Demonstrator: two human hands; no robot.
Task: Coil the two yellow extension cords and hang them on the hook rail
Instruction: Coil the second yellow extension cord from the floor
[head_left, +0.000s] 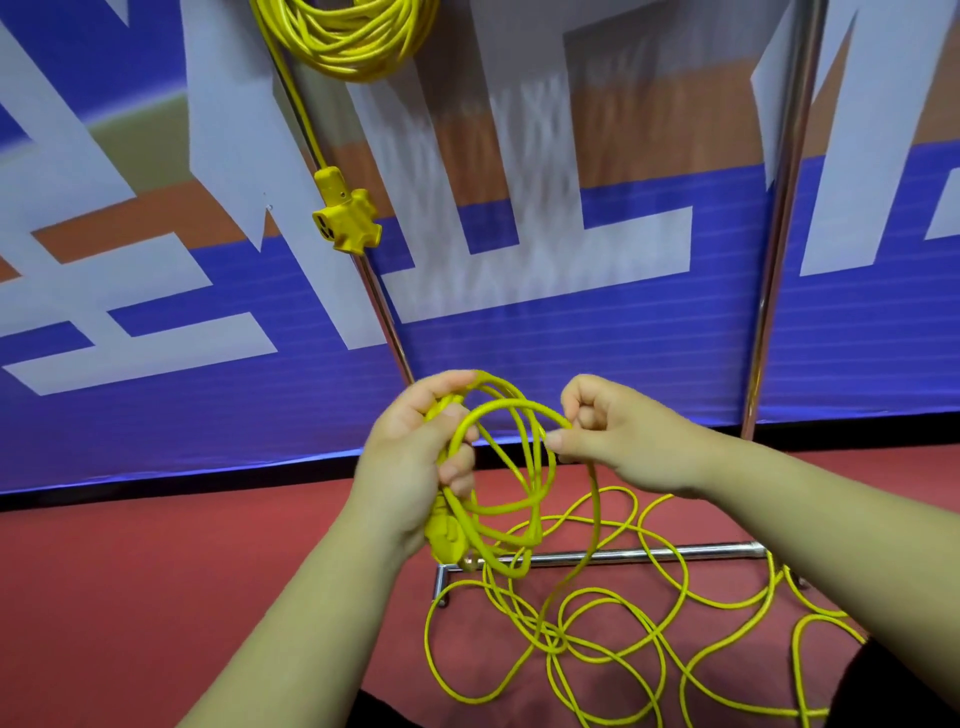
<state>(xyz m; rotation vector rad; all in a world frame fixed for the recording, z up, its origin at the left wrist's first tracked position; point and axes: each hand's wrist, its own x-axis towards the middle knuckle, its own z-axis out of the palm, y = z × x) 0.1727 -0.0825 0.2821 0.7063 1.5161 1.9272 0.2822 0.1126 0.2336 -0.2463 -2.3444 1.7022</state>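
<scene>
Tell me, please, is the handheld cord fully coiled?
Partly: left hand grips a few loops, right hand pinches one; most cord sprawls on the floor.

I take this for an indoor sports hall or event venue, not a home. The floor I look down on is a smooth red court-type surface, a large printed banner in blue, white and orange runs along its edge, and a freestanding chrome tube rack stands before it.

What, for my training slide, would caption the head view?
Left hand holds yellow extension-cord loops, right hand pinches one; a coiled yellow cord hangs above.
</scene>
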